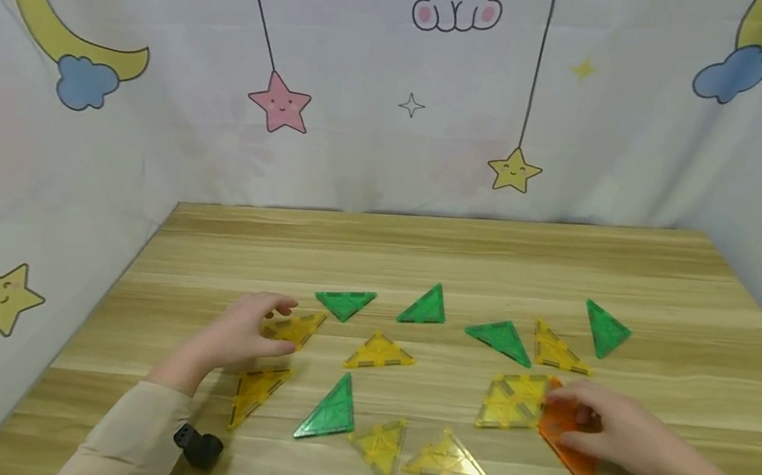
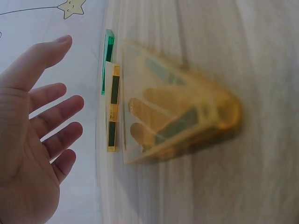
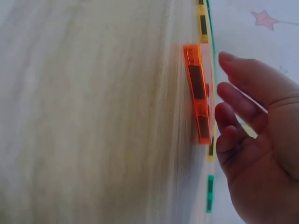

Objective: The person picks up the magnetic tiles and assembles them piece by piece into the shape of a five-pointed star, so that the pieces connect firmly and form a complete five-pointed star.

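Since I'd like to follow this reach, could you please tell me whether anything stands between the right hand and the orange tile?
Nothing visible does: the right hand is over the orange tile, with no other piece between them. The yellow square lies beside the tile's left edge, out of the way.

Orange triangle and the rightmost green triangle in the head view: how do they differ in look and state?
Size: the orange triangle looks larger than the green triangle.
Cover: the right hand hides part of the orange triangle; the green triangle is fully visible.
Place: the orange triangle sits right beside the yellow pieces, nearer the person; the green triangle lies farther back, apart.
Shared: both are three-sided pieces on the table.
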The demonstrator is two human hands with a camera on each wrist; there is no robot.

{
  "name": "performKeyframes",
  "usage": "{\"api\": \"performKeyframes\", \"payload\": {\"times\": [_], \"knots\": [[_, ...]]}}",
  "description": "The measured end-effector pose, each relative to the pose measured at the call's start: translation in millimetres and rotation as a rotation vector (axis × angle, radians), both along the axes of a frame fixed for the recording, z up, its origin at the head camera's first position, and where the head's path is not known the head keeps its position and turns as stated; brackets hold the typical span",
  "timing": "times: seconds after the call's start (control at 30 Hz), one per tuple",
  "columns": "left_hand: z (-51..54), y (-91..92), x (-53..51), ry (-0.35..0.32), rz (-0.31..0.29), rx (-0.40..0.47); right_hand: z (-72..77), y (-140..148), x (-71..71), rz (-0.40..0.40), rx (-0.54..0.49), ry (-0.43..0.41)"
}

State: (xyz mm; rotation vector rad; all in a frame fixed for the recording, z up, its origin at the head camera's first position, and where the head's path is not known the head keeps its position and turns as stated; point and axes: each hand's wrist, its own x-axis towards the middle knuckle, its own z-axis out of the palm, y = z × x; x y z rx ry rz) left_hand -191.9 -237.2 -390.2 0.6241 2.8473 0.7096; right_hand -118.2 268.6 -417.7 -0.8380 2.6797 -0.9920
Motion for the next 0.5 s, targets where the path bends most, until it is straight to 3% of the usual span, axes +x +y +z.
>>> {"api": "performKeyframes", "payload": {"times": [0.13,0.3,0.5], "knots": [[0.6,1.9,-0.2,0.003,-0.003,-0.003,-1.8,8.9,-0.7,-0.007,-0.008,0.074],[-1.5,5.1,-1.5,0.016,-0.016,-0.012,-4.0,17.9,-1.5,0.018,0.085,0.160],[-4.5,8.7,-3.1,0.021,-0.015,-0.018,-4.4,21.9,0.2,0.044,0.053,0.120]]}}
